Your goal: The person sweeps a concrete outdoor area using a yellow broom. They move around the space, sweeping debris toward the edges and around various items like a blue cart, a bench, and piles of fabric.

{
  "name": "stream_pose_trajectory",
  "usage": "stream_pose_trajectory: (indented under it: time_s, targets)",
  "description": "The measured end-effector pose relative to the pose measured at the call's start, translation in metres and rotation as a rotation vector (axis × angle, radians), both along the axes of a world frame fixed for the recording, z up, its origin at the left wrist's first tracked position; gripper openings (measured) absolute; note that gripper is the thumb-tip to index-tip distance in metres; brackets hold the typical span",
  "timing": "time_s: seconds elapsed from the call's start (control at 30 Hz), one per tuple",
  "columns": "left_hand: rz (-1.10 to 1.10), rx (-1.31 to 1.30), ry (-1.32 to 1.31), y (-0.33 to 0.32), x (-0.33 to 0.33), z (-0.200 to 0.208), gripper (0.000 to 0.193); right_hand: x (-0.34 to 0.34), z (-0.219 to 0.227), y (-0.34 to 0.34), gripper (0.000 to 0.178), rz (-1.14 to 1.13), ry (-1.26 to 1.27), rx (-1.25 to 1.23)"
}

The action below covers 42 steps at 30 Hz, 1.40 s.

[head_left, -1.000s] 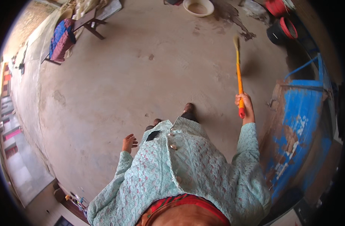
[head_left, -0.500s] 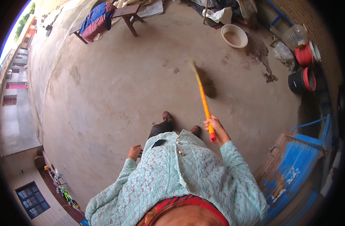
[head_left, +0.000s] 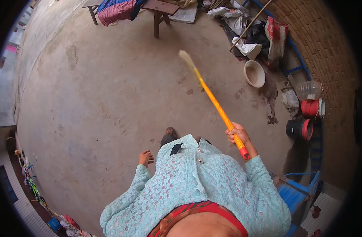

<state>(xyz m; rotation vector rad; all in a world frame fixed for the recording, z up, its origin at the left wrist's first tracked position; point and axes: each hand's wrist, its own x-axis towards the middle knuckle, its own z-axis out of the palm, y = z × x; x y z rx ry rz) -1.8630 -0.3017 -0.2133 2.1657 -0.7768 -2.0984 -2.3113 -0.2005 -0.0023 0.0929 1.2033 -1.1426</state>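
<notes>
Right fingers (head_left: 230,136) grip the broom (head_left: 216,105), left fingers (head_left: 149,157) hang loose; basin (head_left: 262,74) and bench (head_left: 160,6) ahead.

"What's along the top edge?"

"A dark wooden worktop (head_left: 160,7) on legs, with a blue and maroon cloth (head_left: 118,11) draped over it."

"And further right?"

"A heap of stuff: whitish plastic sheeting (head_left: 235,19), a red and white sack (head_left: 276,37), and a thin pole (head_left: 251,25) slanting across the front. A pale basin (head_left: 261,76) sits just below, beside a dark stain (head_left: 271,98) on the floor."

"Anything by the brick wall (head_left: 321,51)?"

"A clear plastic jug (head_left: 308,90), a red container (head_left: 310,108) right next to it, then a black bucket (head_left: 295,128) with a red rim."

"Lower corners?"

"Something blue with a bent tubular frame (head_left: 292,193) on the right; on the left, a small blue container (head_left: 54,224)."
</notes>
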Motion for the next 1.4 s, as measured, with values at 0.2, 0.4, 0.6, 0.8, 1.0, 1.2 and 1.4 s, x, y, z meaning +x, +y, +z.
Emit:
stream_pose_trajectory:
  time_s: [0.2,0.4,0.6,0.8,1.0,1.2,1.4]
  targets:
    - [0.034,-0.033,-0.035,-0.043,-0.029,0.006,0.038,-0.088,-0.023,-0.048,0.028,-0.05,0.231,-0.004]
    - [0.183,-0.151,-0.086,-0.061,-0.059,0.035,0.037,-0.216,-0.086,-0.114,0.01,-0.196,0.296,0.012]
    - [0.075,-0.145,-0.225,-0.04,-0.114,0.09,0.033,-0.268,-0.155,-0.175,0.01,-0.103,0.122,0.08]
    - [0.015,-0.123,-0.102,-0.044,-0.158,0.079,0.034,-0.243,-0.146,-0.16,0.025,0.122,-0.162,-0.002]
    - [0.36,-0.04,-0.126,-0.066,-0.176,0.048,0.039,-0.222,-0.052,-0.179,0.044,0.159,-0.274,-0.058]
    - [0.504,-0.07,-0.112,-0.052,-0.165,0.048,0.04,-0.241,-0.037,-0.233,0.034,0.195,-0.148,-0.051]
    - [0.63,-0.025,-0.122,-0.018,-0.148,0.047,0.04,-0.25,-0.104,-0.319,0.014,0.259,-0.288,0.239]
